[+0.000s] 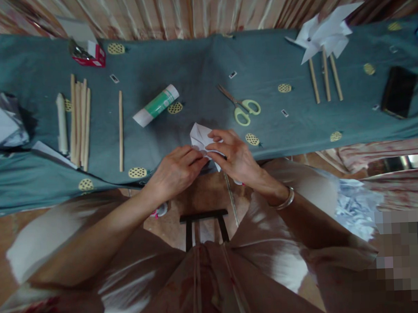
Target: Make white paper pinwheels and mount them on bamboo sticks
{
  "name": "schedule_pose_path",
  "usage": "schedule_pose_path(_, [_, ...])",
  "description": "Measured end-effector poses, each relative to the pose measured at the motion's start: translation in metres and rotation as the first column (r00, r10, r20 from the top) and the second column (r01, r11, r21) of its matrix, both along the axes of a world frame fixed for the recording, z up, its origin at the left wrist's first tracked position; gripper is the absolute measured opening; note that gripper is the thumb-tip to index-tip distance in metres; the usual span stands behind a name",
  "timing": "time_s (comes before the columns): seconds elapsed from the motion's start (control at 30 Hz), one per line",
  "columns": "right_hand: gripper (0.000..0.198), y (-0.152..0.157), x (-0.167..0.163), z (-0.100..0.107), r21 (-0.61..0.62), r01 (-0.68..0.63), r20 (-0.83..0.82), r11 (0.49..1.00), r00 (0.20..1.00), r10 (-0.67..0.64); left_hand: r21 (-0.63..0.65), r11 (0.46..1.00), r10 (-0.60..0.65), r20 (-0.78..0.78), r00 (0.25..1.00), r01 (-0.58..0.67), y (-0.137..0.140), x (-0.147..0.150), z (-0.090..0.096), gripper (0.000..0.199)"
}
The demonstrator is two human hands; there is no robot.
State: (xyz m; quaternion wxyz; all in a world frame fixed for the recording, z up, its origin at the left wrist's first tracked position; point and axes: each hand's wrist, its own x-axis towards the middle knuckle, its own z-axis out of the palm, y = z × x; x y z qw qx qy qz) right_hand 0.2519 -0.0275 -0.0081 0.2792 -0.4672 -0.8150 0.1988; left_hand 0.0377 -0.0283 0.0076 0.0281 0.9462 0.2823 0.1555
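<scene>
A white paper pinwheel head (200,134) with folded corners is held at the table's front edge, between both hands. My left hand (177,169) pinches its lower left side, fingers bent together. From the right, my right hand (237,156) grips the same paper with thumb and fingers closed over its middle; a bangle circles that wrist. What lies beneath the fingertips is hidden. Beyond the hands rest scissors (243,106) with pale green handles and a green and white glue stick (156,105). A single wooden stick (121,131) lies to the left.
Several wooden sticks (80,123) and a whitish candle-like rod (61,123) lie left, near a paper stack (3,121). A red box (88,53) stands behind. Finished pinwheels (323,36) on sticks and a dark phone (399,92) are at right. A dark stool (204,216) is below.
</scene>
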Motion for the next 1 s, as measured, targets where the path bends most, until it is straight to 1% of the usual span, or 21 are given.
schedule_pose_path(0.17, [0.024,-0.005,-0.003,0.005,-0.024,-0.031,0.028,0.999,0.999,0.032,0.022,1.000,-0.002,-0.028,1.000,0.002,0.000,-0.001,0.001,0.022])
schedule_pose_path(0.3, [0.032,-0.009,-0.007,0.007,-0.038,-0.052,0.066,0.998,0.996,0.055,0.004,1.000,0.007,0.006,1.000,-0.007,0.000,-0.001,-0.001,0.022])
schedule_pose_path(0.47, [0.033,-0.014,-0.014,0.001,0.030,-0.052,0.121,0.998,0.992,0.048,0.015,1.000,0.009,0.025,1.000,-0.010,0.000,0.001,0.000,0.020])
schedule_pose_path(0.63, [0.033,-0.014,-0.019,-0.007,0.169,-0.053,0.134,0.984,0.991,0.030,0.047,0.999,0.001,0.013,1.000,-0.001,-0.001,0.003,0.004,0.018])
schedule_pose_path(0.7, [0.032,-0.012,-0.019,-0.006,0.197,-0.051,0.137,0.979,0.990,0.024,0.060,0.998,-0.001,0.014,1.000,0.000,-0.001,0.004,0.004,0.017])
schedule_pose_path(0.77, [0.032,-0.011,-0.017,-0.004,0.182,-0.046,0.140,0.982,0.990,0.021,0.069,0.998,-0.003,0.018,1.000,0.002,0.000,0.005,0.003,0.016])
schedule_pose_path(0.9, [0.031,-0.013,-0.015,0.001,0.111,-0.026,0.144,0.994,0.990,0.010,0.094,0.996,-0.005,0.005,1.000,0.004,0.001,0.006,0.002,0.016])
schedule_pose_path(1.0, [0.033,-0.016,-0.012,0.002,0.079,-0.028,0.102,0.997,0.995,0.019,0.107,0.994,-0.001,0.003,1.000,0.001,0.001,0.007,0.002,0.015])
